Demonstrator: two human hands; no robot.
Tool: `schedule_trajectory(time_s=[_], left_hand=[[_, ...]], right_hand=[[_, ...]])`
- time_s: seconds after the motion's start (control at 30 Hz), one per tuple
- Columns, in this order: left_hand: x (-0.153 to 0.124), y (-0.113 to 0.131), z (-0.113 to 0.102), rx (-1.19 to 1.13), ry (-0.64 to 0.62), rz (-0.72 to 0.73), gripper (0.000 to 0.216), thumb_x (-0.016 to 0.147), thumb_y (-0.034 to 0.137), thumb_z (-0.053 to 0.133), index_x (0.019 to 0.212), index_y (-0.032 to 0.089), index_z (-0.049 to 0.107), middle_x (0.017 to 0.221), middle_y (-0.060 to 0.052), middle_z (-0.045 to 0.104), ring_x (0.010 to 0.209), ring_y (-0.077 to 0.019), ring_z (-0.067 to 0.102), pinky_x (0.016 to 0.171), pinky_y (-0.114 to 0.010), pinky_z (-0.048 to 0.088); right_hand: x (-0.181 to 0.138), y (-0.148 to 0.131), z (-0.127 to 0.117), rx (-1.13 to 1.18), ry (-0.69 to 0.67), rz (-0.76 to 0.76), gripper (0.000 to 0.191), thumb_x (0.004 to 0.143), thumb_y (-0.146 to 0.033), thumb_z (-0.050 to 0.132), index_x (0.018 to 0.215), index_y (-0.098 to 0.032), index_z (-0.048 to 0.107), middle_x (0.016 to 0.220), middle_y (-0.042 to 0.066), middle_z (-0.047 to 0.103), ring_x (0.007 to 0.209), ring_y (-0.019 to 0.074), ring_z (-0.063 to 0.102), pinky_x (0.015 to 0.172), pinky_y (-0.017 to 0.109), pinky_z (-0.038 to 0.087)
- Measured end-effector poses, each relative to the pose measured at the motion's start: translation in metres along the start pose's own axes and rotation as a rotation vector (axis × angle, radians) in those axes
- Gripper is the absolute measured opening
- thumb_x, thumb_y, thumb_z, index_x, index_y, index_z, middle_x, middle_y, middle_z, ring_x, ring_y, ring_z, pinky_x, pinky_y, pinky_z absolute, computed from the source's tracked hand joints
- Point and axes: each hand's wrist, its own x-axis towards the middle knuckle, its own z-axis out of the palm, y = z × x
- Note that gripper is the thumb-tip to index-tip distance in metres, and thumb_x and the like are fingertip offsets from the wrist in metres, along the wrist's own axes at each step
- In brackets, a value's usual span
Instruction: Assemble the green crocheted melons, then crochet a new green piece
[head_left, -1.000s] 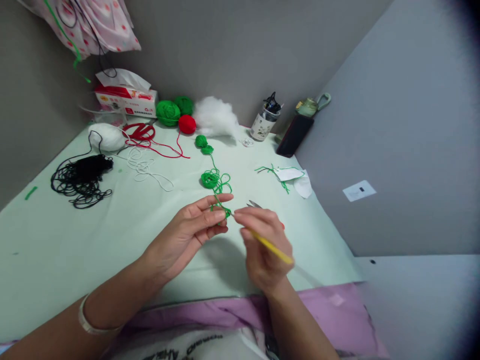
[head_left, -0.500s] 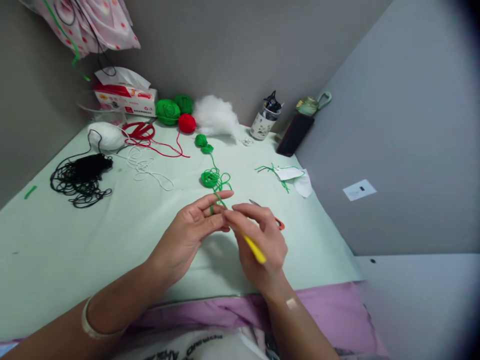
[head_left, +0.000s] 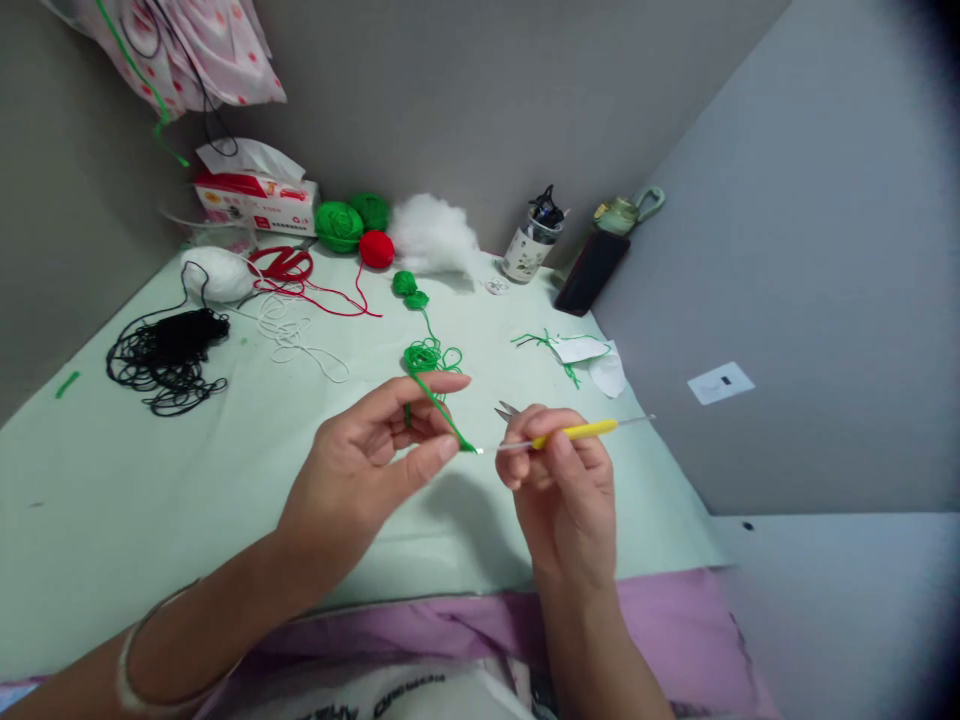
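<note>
My left hand [head_left: 367, 460] is closed in a pinch on a strand of green yarn [head_left: 439, 405] that runs over its forefinger and back to a small green tangle [head_left: 424, 357] on the table. My right hand [head_left: 562, 480] grips a crochet hook with a yellow handle [head_left: 574, 432], held level, its metal tip touching the yarn at my left thumb. Scissors with an orange handle lie behind my right hand; only their blade tips [head_left: 506, 409] show.
On the pale green tabletop [head_left: 112, 480] lie black yarn [head_left: 169, 350], a white ball [head_left: 217, 275], red yarn [head_left: 289, 270], green balls [head_left: 339, 225], a red ball [head_left: 376, 248], white stuffing [head_left: 435, 235], a tissue box [head_left: 255, 200], a cup [head_left: 529, 250], a phone [head_left: 592, 272] and paper scraps [head_left: 596, 360].
My right hand has turned the hook from pointing down at my lap to lying level, and drawn it right. The yarn strand is now pulled taut from my left forefinger to the hook's tip.
</note>
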Motion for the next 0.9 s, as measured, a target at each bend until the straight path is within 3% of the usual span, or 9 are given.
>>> schedule_trajectory(time_s=[0.07,0.17,0.23,0.4,0.57,0.7,0.77,0.9], left_hand=[[-0.009,0.01,0.003,0.115,-0.023,0.108,0.038,0.083,0.024,0.083,0.118,0.039,0.079,0.084,0.002,0.068,0.081,-0.0157,0.06,0.078,-0.026,0.052],[-0.011,0.016,0.005,0.024,-0.122,0.029,0.048,0.083,0.025,0.083,0.127,0.042,0.074,0.083,0.003,0.066,0.064,-0.0114,0.054,0.059,-0.023,0.049],[-0.005,0.012,0.005,-0.084,-0.147,-0.063,0.05,0.084,0.024,0.082,0.13,0.04,0.071,0.084,0.003,0.064,0.06,-0.0096,0.053,0.052,-0.021,0.046],[0.009,-0.003,0.003,-0.185,-0.115,-0.178,0.048,0.084,0.02,0.08,0.131,0.027,0.069,0.084,0.003,0.062,0.06,-0.0077,0.055,0.057,-0.021,0.047],[0.009,-0.01,0.001,-0.202,-0.102,-0.203,0.05,0.085,0.02,0.079,0.133,0.023,0.067,0.083,0.002,0.064,0.061,-0.0083,0.054,0.057,-0.022,0.045],[0.009,-0.012,0.003,-0.227,-0.116,-0.208,0.054,0.082,0.02,0.081,0.133,0.022,0.066,0.082,0.002,0.065,0.057,-0.008,0.052,0.053,-0.022,0.044],[0.01,-0.012,0.003,-0.246,-0.121,-0.236,0.053,0.08,0.021,0.083,0.131,0.021,0.067,0.081,0.002,0.065,0.055,-0.0072,0.05,0.052,-0.022,0.043],[0.012,-0.012,0.0,-0.3,-0.142,-0.291,0.045,0.082,0.022,0.082,0.125,0.02,0.07,0.08,0.002,0.066,0.052,-0.0051,0.047,0.051,-0.021,0.042]], right_hand=[[-0.003,-0.01,0.004,0.052,-0.107,-0.016,0.015,0.1,-0.032,0.06,0.096,-0.025,0.073,0.076,0.001,0.065,0.053,0.0109,0.058,0.045,0.023,0.05],[-0.007,-0.017,0.008,-0.04,-0.175,-0.089,0.012,0.099,-0.035,0.063,0.099,-0.027,0.072,0.082,0.002,0.067,0.057,0.0122,0.062,0.049,0.025,0.054],[-0.006,-0.014,0.009,-0.155,-0.124,-0.116,0.012,0.099,-0.031,0.063,0.101,-0.027,0.074,0.088,0.003,0.069,0.065,0.0138,0.066,0.058,0.028,0.059],[-0.003,0.009,0.007,-0.23,0.02,-0.087,0.015,0.098,-0.03,0.064,0.103,-0.024,0.077,0.089,0.004,0.069,0.072,0.0155,0.068,0.067,0.033,0.059],[-0.002,0.02,0.007,-0.26,0.024,-0.103,0.016,0.099,-0.028,0.063,0.105,-0.026,0.078,0.091,0.004,0.07,0.073,0.0146,0.068,0.067,0.031,0.057],[-0.002,0.021,0.007,-0.413,-0.011,-0.203,0.016,0.097,-0.025,0.065,0.104,-0.027,0.079,0.096,0.006,0.075,0.087,0.0195,0.07,0.072,0.034,0.059],[-0.001,0.022,0.006,-0.379,0.014,-0.191,0.015,0.097,-0.026,0.065,0.103,-0.026,0.079,0.094,0.006,0.076,0.084,0.0186,0.069,0.07,0.033,0.059],[0.005,0.022,0.003,-0.126,0.019,-0.004,0.017,0.099,-0.034,0.062,0.096,-0.022,0.075,0.088,0.004,0.075,0.064,0.0128,0.067,0.061,0.028,0.058]])
